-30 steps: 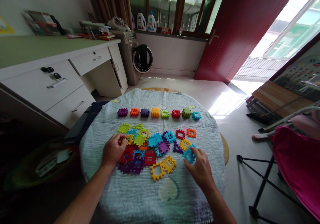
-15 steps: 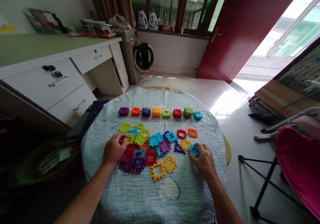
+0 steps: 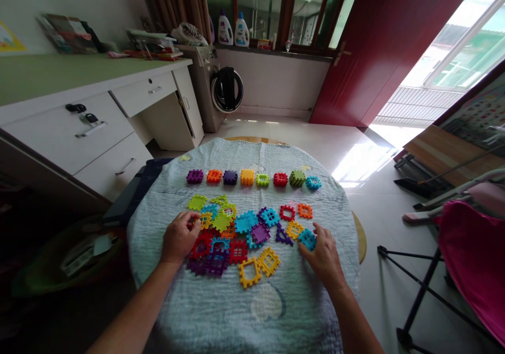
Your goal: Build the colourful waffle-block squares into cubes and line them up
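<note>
My left hand (image 3: pixel 179 238) rests at the left edge of the pile, its fingers curled beside a yellow window-shaped building piece (image 3: pixel 205 220). Something dark red shows between its thumb and forefinger, too small to make out. My right hand (image 3: pixel 323 253) lies at the right side with thumb and fingers apart around a blue window piece (image 3: pixel 306 239), which lies on the cloth. Touching that piece is a yellow window piece (image 3: pixel 294 230). Between my hands spreads a loose pile of notched plastic pieces, among them a purple square (image 3: pixel 260 233) and a yellow frame (image 3: pixel 249 273).
Beyond the pile stands a row of same-coloured stacks, from a purple stack (image 3: pixel 194 176) to a blue stack (image 3: pixel 313 182). A pale blue cloth (image 3: pixel 205 312) covers the round table. A pink folding chair (image 3: pixel 469 259) stands right, a white desk (image 3: pixel 106 101) left.
My right hand's fingers have lifted and spread off the blue window piece, which now shows more fully. My left hand has barely moved.
</note>
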Tool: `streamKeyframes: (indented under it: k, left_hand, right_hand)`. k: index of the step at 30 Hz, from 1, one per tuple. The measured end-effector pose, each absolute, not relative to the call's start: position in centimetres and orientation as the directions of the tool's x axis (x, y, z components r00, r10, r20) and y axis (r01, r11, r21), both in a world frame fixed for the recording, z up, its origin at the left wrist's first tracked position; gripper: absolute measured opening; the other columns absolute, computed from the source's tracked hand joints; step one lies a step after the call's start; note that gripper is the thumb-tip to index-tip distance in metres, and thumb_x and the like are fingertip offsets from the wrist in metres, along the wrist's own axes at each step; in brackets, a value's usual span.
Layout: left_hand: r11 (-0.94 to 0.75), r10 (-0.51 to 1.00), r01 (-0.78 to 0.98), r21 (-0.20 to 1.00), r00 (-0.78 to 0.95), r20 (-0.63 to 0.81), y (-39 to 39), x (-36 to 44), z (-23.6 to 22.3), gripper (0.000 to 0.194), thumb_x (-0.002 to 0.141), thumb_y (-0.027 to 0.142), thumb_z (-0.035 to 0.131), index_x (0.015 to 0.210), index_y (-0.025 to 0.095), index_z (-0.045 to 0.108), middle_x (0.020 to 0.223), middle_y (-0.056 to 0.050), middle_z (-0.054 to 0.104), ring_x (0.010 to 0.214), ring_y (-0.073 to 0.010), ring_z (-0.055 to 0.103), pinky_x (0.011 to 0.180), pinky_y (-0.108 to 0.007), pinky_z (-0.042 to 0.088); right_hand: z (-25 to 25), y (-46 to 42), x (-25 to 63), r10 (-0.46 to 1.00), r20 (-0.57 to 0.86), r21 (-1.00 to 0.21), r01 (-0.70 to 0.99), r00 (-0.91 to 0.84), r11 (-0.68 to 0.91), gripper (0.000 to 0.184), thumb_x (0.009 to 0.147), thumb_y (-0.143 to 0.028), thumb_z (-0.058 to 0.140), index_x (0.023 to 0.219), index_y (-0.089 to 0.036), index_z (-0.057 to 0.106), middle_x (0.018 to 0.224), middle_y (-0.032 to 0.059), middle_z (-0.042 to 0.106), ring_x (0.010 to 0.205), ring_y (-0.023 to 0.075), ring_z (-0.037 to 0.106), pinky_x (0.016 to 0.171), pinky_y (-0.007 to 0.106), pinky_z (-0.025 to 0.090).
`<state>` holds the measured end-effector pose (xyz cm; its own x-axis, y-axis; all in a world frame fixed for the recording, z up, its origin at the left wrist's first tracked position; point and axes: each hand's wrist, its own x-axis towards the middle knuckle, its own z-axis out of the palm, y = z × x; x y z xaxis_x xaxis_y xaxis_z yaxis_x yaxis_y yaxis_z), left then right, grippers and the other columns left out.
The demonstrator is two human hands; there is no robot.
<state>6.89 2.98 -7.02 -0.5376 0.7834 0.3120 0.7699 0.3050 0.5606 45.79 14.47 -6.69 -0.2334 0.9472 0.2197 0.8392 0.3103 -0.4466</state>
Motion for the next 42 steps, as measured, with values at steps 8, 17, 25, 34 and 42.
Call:
streamKeyframes:
  k: [8,17,25,34,42]
  left_hand:
    - [0.307,0.788,0.766,0.564,-0.537,0.301,3.1,7.0,-6.7,0.022,0.078,0.035,0.048,0.085,0.02,0.062,0.091,-0.004,0.066,0.066,-0.0159,0.062,0.071,-0.029,0.051]
    - [0.291,0.792,0.764,0.576,-0.53,0.303,3.0,6.6,-7.1,0.022,0.079,0.037,0.049,0.085,0.02,0.062,0.09,-0.004,0.066,0.068,-0.0165,0.062,0.071,-0.029,0.051]
    - [0.297,0.793,0.766,0.571,-0.531,0.299,3.0,6.4,-7.2,0.022,0.079,0.036,0.05,0.088,0.021,0.063,0.093,-0.004,0.067,0.071,-0.0165,0.064,0.073,-0.028,0.052]
    - [0.297,0.787,0.774,0.559,-0.531,0.316,3.0,6.6,-7.0,0.02,0.078,0.035,0.05,0.086,0.022,0.063,0.091,-0.005,0.068,0.077,-0.0188,0.064,0.076,-0.029,0.053]
    - [0.303,0.788,0.77,0.561,-0.534,0.307,3.0,6.6,-7.2,0.02,0.08,0.035,0.049,0.086,0.021,0.062,0.091,-0.005,0.067,0.078,-0.0183,0.063,0.075,-0.029,0.052]
  right_hand:
    - [-6.5,14.6,45.9,0.962,0.132,-0.333,0.904,-0.239,0.27,0.032,0.072,-0.036,0.062,0.098,-0.018,0.062,0.093,0.0104,0.058,0.089,0.0267,0.052,0.083,0.039,0.043]
    - [-4.0,25.8,47.1,0.905,0.214,-0.369,0.827,-0.368,0.424,0.044,0.069,-0.032,0.063,0.111,-0.021,0.06,0.103,0.0077,0.056,0.096,0.0244,0.053,0.088,0.037,0.044]
    - [-2.7,37.4,46.2,0.919,0.093,-0.284,0.875,-0.383,0.393,0.057,0.062,-0.02,0.066,0.119,-0.023,0.06,0.117,0.0083,0.054,0.103,0.0242,0.051,0.09,0.034,0.042]
    - [-3.8,41.0,46.1,0.868,-0.004,-0.255,0.84,-0.496,0.479,0.06,0.059,-0.014,0.068,0.118,-0.024,0.063,0.118,0.0076,0.054,0.1,0.0225,0.052,0.092,0.035,0.04]
    - [-4.2,41.2,45.8,0.859,-0.043,-0.219,0.844,-0.51,0.49,0.061,0.059,-0.012,0.067,0.119,-0.022,0.064,0.119,0.0099,0.055,0.1,0.023,0.053,0.089,0.033,0.04]
